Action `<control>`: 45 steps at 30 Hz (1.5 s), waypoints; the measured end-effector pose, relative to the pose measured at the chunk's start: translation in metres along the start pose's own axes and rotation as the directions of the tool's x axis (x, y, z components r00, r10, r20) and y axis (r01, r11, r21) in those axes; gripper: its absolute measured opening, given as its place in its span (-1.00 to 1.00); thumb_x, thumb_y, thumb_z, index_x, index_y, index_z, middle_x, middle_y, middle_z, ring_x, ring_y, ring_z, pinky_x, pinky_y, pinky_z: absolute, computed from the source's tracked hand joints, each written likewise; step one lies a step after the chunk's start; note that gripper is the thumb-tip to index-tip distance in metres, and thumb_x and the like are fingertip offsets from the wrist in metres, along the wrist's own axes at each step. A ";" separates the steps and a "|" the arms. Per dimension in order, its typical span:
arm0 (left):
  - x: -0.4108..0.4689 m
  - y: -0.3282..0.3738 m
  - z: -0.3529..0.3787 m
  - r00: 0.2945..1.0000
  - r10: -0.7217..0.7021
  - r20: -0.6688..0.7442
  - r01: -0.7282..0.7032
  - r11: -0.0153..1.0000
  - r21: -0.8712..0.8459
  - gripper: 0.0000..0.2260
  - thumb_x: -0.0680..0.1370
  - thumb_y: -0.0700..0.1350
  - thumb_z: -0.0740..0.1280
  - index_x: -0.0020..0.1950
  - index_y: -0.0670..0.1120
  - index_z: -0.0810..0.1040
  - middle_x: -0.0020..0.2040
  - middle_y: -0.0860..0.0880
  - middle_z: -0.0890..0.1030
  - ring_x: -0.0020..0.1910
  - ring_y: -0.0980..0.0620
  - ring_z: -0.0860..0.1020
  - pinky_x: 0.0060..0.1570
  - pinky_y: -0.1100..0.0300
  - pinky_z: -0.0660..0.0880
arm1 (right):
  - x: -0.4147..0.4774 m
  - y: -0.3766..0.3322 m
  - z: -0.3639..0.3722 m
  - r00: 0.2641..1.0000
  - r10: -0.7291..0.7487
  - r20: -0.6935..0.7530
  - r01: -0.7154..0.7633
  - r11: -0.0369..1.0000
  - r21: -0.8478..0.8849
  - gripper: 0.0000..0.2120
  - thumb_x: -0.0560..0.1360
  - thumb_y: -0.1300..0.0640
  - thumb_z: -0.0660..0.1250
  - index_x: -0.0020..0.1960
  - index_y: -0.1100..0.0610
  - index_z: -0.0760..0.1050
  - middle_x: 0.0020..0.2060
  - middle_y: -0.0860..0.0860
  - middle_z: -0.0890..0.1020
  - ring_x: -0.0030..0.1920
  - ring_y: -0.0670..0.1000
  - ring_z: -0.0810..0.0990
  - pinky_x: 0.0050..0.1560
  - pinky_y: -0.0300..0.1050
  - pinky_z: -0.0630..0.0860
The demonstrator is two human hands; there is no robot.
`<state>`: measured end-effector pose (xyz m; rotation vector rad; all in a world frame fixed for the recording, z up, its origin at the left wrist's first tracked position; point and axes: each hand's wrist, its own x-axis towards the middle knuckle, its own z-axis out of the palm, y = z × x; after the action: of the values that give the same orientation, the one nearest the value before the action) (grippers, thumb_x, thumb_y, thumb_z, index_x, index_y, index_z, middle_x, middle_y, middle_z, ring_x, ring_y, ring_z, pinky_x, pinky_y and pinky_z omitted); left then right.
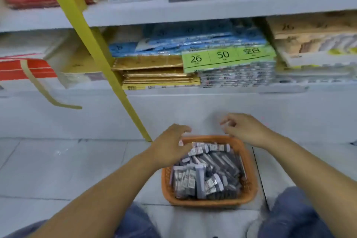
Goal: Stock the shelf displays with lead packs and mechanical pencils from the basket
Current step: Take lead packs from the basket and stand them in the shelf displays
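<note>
**Materials / shapes**
- Basket (pixel 208 202): orange moulded plastic, roughly square w/ rounded corners, slotted walls. Sits on the floor, between the person's knees (pixel 295 214) (blue denim).
- Lead packs (pixel 208 172): small dark tubes w/ white printed labels, heaped loose, fill the basket approx. to the rim. No pencils can be made out; detail is blurred.
- L hand (pixel 170 145): over the basket's rear-left rim, fingers bent downward onto the pile. Grip state: cannot tell whether it pinches a pack.
- R hand (pixel 245 129): above the rear-right rim, fingers loosely curled, grip slack, holds nothing.

**Floor / room**
- Floor (pixel 58 160): pale glossy tiles, thin dark joints.
- Shelf (pixel 173 13): white metal boards, plain white base panel behind the basket.
- Yellow post (pixel 108 60): flat strip, runs diagonally down to the floor just left of the basket.
- Lower shelf stock: flat gold packs (pixel 154 71), blue film-wrapped packs (pixel 193 40) above them, green label (pixel 228 56) reading "26" and "50".
</note>
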<state>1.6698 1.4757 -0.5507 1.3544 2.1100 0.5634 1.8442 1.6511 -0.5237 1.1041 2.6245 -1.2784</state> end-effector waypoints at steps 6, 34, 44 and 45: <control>0.026 -0.051 0.094 0.952 -0.261 0.158 0.282 0.951 -0.125 -0.56 0.58 -0.10 0.37 0.45 -0.09 0.41 0.31 -0.12 0.55 0.18 -0.09 0.58 0.21 0.07 0.51 | 0.018 0.125 0.092 0.963 0.260 0.072 -0.256 0.965 -0.060 -0.71 0.58 0.08 0.30 0.25 0.18 0.52 0.29 0.10 0.51 0.27 0.12 0.48 0.26 -0.04 0.42; 0.087 -0.109 0.168 0.856 -0.515 0.054 0.508 0.814 -0.281 -0.53 0.51 -0.08 0.49 0.38 -0.03 0.45 0.34 -0.01 0.48 0.28 -0.07 0.51 0.31 -0.12 0.49 | 0.109 0.159 0.167 0.950 0.295 0.101 -0.299 0.954 0.029 -0.44 0.43 0.07 0.41 0.40 0.02 0.35 0.25 0.00 0.48 0.30 0.07 0.36 0.31 0.09 0.35; 0.079 -0.114 0.167 0.862 -0.506 0.024 0.504 0.852 -0.143 -0.48 0.45 0.07 0.53 0.35 0.06 0.47 0.31 0.01 0.33 0.33 -0.05 0.38 0.40 0.02 0.36 | 0.105 0.150 0.171 0.961 0.268 0.063 -0.262 0.961 -0.090 -0.56 0.28 -0.18 0.53 -0.02 -0.07 0.38 -0.02 -0.10 0.46 0.10 0.01 0.38 0.03 -0.02 0.33; 0.078 -0.114 0.167 0.869 -0.495 -0.002 0.494 0.868 -0.041 -0.49 0.46 0.13 0.50 0.36 0.07 0.47 0.33 0.00 0.33 0.34 -0.05 0.34 0.39 0.02 0.32 | 0.104 0.148 0.172 0.969 0.245 0.037 -0.242 0.967 -0.081 -0.59 0.29 -0.14 0.54 -0.07 -0.07 0.36 -0.07 -0.13 0.43 0.06 0.00 0.37 -0.04 -0.06 0.28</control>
<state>1.6766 1.5089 -0.7653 0.7329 2.3221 0.3915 1.8090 1.6534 -0.7705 1.3177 2.3905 -1.1314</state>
